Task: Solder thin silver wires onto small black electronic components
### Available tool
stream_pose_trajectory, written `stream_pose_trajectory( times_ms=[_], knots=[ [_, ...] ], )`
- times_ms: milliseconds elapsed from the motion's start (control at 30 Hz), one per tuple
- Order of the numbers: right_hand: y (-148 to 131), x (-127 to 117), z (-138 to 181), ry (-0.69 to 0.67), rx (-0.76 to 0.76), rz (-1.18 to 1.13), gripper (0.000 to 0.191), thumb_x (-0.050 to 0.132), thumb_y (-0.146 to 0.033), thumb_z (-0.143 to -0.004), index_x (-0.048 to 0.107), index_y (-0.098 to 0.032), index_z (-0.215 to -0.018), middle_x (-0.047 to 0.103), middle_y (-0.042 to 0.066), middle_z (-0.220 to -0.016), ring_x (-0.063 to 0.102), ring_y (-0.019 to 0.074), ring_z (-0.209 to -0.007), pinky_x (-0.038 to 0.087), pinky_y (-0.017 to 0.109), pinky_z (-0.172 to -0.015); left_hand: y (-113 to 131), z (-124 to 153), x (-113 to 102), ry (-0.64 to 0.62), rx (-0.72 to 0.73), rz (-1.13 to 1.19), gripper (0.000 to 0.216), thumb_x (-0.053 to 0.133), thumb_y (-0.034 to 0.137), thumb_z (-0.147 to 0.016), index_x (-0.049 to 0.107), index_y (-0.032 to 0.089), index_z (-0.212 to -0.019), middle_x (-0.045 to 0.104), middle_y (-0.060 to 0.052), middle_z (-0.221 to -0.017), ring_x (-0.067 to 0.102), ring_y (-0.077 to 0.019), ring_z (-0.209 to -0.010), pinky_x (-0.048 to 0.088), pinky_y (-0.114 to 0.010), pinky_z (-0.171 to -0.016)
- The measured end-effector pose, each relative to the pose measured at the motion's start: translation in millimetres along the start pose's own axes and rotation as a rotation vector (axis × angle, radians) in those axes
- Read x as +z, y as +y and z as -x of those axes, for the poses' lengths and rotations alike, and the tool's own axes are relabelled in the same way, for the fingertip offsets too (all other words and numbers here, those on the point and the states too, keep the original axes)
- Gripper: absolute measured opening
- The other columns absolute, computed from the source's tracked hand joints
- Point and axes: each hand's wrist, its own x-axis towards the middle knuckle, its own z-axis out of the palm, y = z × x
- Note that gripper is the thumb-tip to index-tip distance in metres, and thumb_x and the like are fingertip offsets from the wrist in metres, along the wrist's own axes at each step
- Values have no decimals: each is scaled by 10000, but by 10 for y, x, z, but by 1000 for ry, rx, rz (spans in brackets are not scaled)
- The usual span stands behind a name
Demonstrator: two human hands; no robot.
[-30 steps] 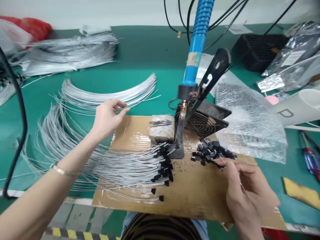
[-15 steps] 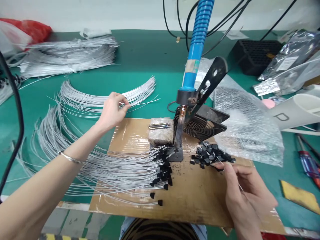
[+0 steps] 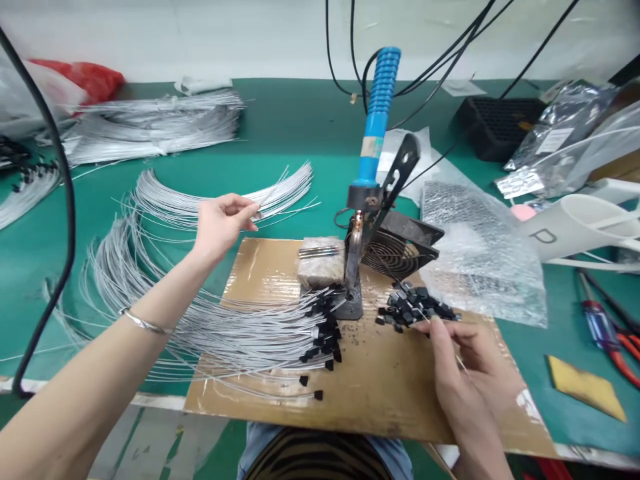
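Observation:
My left hand (image 3: 225, 223) reaches over a curved bundle of thin white wires (image 3: 167, 200). Its thumb and fingers pinch a wire near the bundle's right part. Beside the pile of small black connectors (image 3: 410, 307), my right hand (image 3: 467, 377) is closed on a thin strand of solder wire (image 3: 460, 362), whose tip points at the pile. Between my hands lie many white wires (image 3: 250, 337) with black connectors (image 3: 327, 337) at their right ends. A blue-handled soldering iron (image 3: 383, 87) stands tip down in a black stand (image 3: 400, 163) behind them.
A cardboard sheet (image 3: 390, 400) covers the front of the green table. Behind the wire ends sit a stained block (image 3: 320, 270) and a black fan (image 3: 400, 247). Bubble wrap (image 3: 485, 267), a yellow sponge (image 3: 585, 387) and red-handled pliers (image 3: 625, 357) lie to the right.
The view has shifted slightly. My left hand's fingers have opened out a little and a wire now slants up from the bundle. My right hand stays by the connector pile.

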Motion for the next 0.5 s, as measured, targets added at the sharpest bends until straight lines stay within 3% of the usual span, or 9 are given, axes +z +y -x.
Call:
stream_pose_trajectory(
  times_ms=[67, 167, 267, 367, 500],
  knots=[
    [-47, 13, -4, -17, -71, 18, 249, 716, -422, -976, 744, -209, -849, 801, 52, -803, 730, 207, -691, 529, 313, -663, -51, -10, 35, 12, -33, -21, 140, 752, 287, -919, 716, 153, -935, 735, -29, -821, 716, -164, -690, 614, -338, -721],
    [-126, 24, 4, -11, -182, -2, 223, 706, -345, -987, 729, -212, -810, 779, 16, -736, 698, 169, -619, 503, 288, -632, -90, -30, 79, 13, -70, -77, 281, 693, 343, -1004, 686, 146, -1204, 731, -85, -1149, 731, -214, -964, 632, -413, -849],
    [-144, 30, 15, -36, -183, -51, 222, 708, -338, -983, 716, -215, -799, 774, 14, -744, 718, 183, -667, 507, 296, -668, -49, -24, 90, 24, -77, -137, 370, 679, 362, -1013, 643, 168, -1326, 680, -113, -1311, 707, -254, -1093, 621, -465, -915],
    [-109, 34, -1, -41, -69, -153, 196, 734, -364, -966, 690, -210, -853, 741, 7, -737, 708, 184, -673, 515, 304, -685, 98, 74, -12, 29, -42, -174, 310, 682, 368, -1010, 680, 151, -1231, 723, -92, -1188, 725, -223, -990, 628, -420, -858],
    [-113, 21, -21, 21, 40, -252, 225, 617, -399, -1045, 675, -197, -966, 644, -28, -683, 628, 145, -589, 503, 282, -625, 437, 426, -432, -33, 70, -180, 189, 753, 349, -905, 744, 164, -866, 745, -16, -760, 684, -158, -699, 552, -278, -690]
  ],
)
